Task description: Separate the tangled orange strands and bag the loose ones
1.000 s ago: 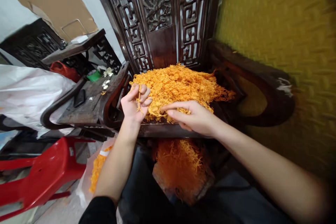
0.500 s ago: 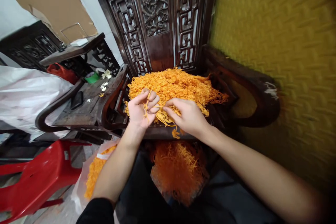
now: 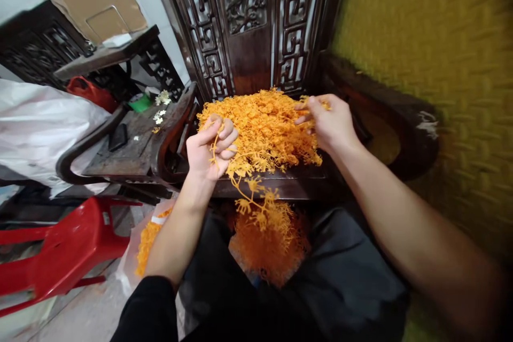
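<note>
A heap of thin, branched orange plastic pieces (image 3: pixel 260 128) covers the seat of a dark carved wooden chair (image 3: pixel 248 61). My left hand (image 3: pixel 210 149), palm turned up and fingers curled, grips a branched orange plastic strand (image 3: pixel 215 147) in front of the heap's left side. From near this hand a longer orange sprig (image 3: pixel 256 203) hangs over the seat's front edge; whether it joins the held strand cannot be made out. At the heap's right side, my right hand (image 3: pixel 332 120) has its thumb and fingers closed around orange branched bits, partly hidden by the hand.
Between my knees sits a container of orange pieces (image 3: pixel 268 251). A plastic bag with more orange pieces (image 3: pixel 147 240) and a red plastic chair (image 3: pixel 76 240) are at left. A black phone (image 3: pixel 117 137) lies on another wooden seat. A yellow textured surface (image 3: pixel 420 37) rises at right.
My right hand has left the left hand and moved up and right to the heap's right side. My left hand shifted slightly left. A longer sprig now hangs over the seat edge.
</note>
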{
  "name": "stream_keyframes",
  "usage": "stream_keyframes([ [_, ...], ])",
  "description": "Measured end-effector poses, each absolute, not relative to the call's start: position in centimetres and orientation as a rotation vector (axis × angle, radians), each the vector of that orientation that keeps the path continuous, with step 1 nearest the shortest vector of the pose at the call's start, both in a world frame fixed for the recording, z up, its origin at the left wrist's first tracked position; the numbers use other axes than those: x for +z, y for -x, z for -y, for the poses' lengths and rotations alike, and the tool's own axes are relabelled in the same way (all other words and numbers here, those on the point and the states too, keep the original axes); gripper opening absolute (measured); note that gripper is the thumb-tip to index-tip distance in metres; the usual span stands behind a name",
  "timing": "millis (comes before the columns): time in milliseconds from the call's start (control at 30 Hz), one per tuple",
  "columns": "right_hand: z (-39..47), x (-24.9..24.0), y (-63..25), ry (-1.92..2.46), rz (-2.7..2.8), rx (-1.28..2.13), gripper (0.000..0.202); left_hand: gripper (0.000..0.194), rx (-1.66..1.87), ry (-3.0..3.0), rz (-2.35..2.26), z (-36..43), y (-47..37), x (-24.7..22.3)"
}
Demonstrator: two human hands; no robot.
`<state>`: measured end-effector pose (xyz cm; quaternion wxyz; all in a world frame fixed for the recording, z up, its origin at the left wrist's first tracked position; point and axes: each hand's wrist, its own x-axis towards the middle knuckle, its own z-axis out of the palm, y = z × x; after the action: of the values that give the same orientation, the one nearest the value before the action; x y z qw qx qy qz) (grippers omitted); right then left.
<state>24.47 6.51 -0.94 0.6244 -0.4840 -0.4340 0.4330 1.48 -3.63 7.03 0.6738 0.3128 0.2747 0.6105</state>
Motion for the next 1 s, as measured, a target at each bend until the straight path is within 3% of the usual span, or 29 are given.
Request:
stream_keyframes([
  [267,-1.3,1.1,-22.4,0.86,1.127,1.532,0.028,0.022,1.461,-0.826,-0.665,2.9,-0.4,6.5],
  [500,-1.0,-0.1,-21.5,0.911,1.162,1.73,0.052,0.026,1.436,-0.789,-0.659,3.3,-0.9,6.7],
  [733,-0.7,-0.5,-21.1,0.942,1.113,1.873,0.063,0.027,1.32,-0.849,-0.658,3.5,-1.2,6.6],
  [833,-0.4,-0.8,-20.4,0.881,1.021,1.872,0.061,0.03,1.223,-0.974,-0.634,3.8,-1.8,6.9],
  [1000,-0.7,-0.4,-20.0,0.831,0.952,1.553,0.061,0.03,1.174,-1.094,-0.579,3.3,-2.4,6.5],
])
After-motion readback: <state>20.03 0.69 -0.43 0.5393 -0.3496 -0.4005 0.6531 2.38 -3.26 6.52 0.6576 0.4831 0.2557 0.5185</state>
